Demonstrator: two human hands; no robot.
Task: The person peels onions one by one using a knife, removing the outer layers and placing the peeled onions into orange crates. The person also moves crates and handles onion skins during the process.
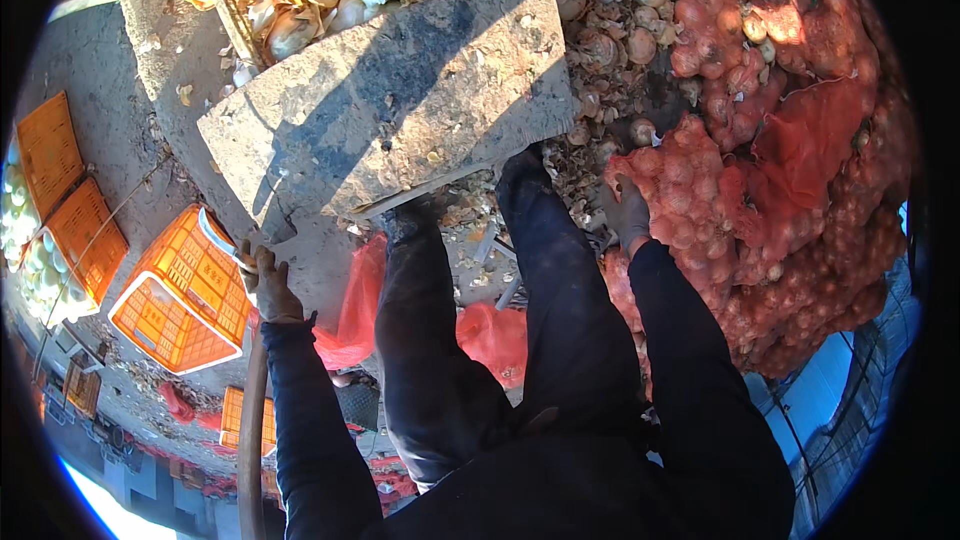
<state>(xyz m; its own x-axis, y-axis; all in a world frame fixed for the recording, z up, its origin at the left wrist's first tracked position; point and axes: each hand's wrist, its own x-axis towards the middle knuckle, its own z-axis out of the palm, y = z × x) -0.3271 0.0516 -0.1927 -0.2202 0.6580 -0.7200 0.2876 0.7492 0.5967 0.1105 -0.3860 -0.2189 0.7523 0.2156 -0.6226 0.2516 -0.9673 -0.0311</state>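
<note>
My left hand (274,286), in a work glove, is held out over the concrete floor. It holds what looks like a knife with a pale curved blade (216,231), which overlaps an orange plastic crate (184,289) from this view. My right hand (628,211), also gloved, is at the near edge of a red mesh sack of onions (679,191). Its fingers touch the netting; whether they grip it is hard to see. Before my feet lies a worn, dirty board (405,97), crossed by shadow. Beyond it stands a bin (238,22) holding onions and loose skins.
Loose onions (641,45) and dry skins cover the ground beyond the board. More filled sacks (817,270) are heaped at right. Orange crates of pale produce (56,277) stand far left. A wooden pole (253,427) rises beside my left forearm. Empty-looking red netting (352,315) lies by my legs.
</note>
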